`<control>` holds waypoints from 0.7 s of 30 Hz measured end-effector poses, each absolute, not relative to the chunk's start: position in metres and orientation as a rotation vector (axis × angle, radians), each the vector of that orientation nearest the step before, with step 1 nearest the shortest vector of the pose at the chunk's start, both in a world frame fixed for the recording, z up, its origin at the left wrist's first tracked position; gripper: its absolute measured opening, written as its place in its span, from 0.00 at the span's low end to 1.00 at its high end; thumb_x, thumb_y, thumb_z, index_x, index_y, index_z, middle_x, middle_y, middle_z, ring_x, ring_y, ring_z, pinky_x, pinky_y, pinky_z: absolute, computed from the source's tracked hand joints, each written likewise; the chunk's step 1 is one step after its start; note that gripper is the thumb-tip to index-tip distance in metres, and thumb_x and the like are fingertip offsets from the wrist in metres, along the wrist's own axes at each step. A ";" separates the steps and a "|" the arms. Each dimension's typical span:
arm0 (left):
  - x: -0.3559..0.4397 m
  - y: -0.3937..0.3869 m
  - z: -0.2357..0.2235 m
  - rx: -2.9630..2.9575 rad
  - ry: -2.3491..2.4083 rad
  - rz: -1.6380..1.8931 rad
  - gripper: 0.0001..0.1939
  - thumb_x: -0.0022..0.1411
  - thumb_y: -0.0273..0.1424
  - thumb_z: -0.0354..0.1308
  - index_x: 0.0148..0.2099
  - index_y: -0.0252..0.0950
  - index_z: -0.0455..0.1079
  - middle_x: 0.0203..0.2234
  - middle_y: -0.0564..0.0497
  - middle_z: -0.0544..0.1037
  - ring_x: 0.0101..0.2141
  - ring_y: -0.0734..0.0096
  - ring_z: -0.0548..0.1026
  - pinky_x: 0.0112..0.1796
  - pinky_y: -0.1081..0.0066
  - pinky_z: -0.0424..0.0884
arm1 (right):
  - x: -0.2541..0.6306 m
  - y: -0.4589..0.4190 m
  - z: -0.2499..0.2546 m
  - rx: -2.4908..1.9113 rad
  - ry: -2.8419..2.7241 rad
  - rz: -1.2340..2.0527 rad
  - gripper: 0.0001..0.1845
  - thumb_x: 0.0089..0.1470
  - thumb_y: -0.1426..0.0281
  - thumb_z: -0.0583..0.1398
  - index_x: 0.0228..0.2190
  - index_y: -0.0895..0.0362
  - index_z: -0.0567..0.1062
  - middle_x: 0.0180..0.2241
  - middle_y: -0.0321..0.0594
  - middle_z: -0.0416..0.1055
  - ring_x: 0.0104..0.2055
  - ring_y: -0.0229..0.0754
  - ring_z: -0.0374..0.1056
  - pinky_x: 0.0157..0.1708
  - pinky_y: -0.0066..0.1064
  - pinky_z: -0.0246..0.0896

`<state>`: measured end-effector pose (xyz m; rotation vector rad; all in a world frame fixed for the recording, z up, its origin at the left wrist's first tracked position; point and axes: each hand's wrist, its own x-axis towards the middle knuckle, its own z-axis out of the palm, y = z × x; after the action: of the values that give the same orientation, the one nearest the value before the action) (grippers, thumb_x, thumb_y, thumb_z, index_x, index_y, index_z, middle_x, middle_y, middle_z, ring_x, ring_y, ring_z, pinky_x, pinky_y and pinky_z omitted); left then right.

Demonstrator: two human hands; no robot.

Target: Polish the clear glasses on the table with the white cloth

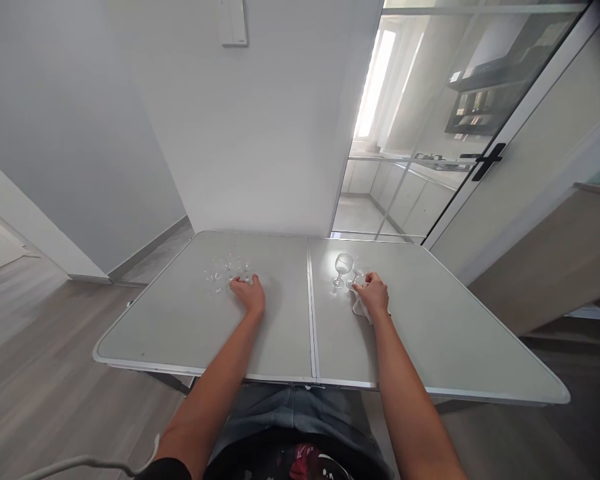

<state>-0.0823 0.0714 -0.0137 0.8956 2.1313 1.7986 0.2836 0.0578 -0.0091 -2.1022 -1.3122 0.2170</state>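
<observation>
On the left half of the table, several small clear glasses (229,265) stand close together, their outlines faint against the grey top. My left hand (251,293) is at the near edge of this group, thumb and fingers closed around one small glass (246,277). On the right half, a clear stemmed wine glass (343,264) stands upright. Just right of it is a second stemmed glass (359,271), partly hidden by my right hand (374,293), whose fingers pinch it low down. A white cloth (361,309) hangs or lies beneath my right palm.
The grey folding table (280,333) has a metal seam (311,307) down its middle and a pale rim. A white wall (260,147) rises behind its far edge. At the right is a glazed door with a black handle (489,161). A cable (90,461) runs at lower left.
</observation>
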 end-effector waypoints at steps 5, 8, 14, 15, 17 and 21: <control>-0.090 0.077 -0.014 1.019 2.150 1.730 0.24 0.59 0.32 0.63 0.55 0.35 0.59 0.44 0.43 0.65 0.50 0.56 0.68 0.54 0.56 0.63 | 0.284 0.058 -0.010 -2.106 -1.306 0.217 0.19 0.44 0.57 0.66 0.34 0.52 0.67 0.31 0.40 0.74 0.33 0.46 0.67 0.29 0.30 0.51; -0.091 0.080 -0.015 1.071 2.139 1.741 0.21 0.59 0.34 0.64 0.53 0.36 0.63 0.44 0.44 0.65 0.46 0.59 0.70 0.52 0.57 0.66 | 0.283 0.057 -0.009 -2.120 -1.290 0.219 0.19 0.44 0.57 0.66 0.34 0.52 0.68 0.32 0.40 0.74 0.34 0.46 0.68 0.29 0.30 0.52; -0.092 0.082 -0.019 1.124 2.091 1.803 0.10 0.63 0.35 0.61 0.43 0.36 0.68 0.42 0.46 0.64 0.40 0.64 0.69 0.49 0.60 0.68 | 0.286 0.053 -0.006 -2.199 -1.278 0.256 0.20 0.43 0.57 0.67 0.36 0.51 0.69 0.33 0.41 0.75 0.35 0.47 0.70 0.30 0.31 0.55; -0.092 0.081 -0.019 1.145 2.066 1.816 0.09 0.63 0.35 0.60 0.42 0.36 0.68 0.41 0.46 0.64 0.41 0.64 0.69 0.49 0.60 0.68 | 0.286 0.051 -0.004 -2.215 -1.282 0.276 0.21 0.42 0.57 0.67 0.36 0.51 0.69 0.34 0.41 0.75 0.36 0.48 0.70 0.30 0.31 0.56; -0.091 0.080 -0.018 1.197 1.999 1.850 0.08 0.64 0.36 0.59 0.41 0.36 0.69 0.41 0.46 0.64 0.42 0.63 0.69 0.49 0.61 0.67 | 0.286 0.047 -0.001 -2.244 -1.285 0.314 0.22 0.40 0.56 0.68 0.36 0.52 0.70 0.34 0.42 0.75 0.36 0.49 0.71 0.30 0.32 0.58; -0.082 0.076 -0.014 1.372 1.830 1.895 0.09 0.66 0.38 0.58 0.40 0.37 0.70 0.41 0.46 0.63 0.45 0.62 0.68 0.49 0.61 0.67 | 0.285 0.034 0.006 -2.293 -1.103 0.247 0.18 0.44 0.56 0.65 0.34 0.54 0.73 0.35 0.49 0.76 0.38 0.54 0.72 0.34 0.37 0.63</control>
<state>-0.0823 0.0756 -0.0135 1.3724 1.8295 1.8950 0.2846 0.0340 0.0064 -2.2925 -1.1033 0.2466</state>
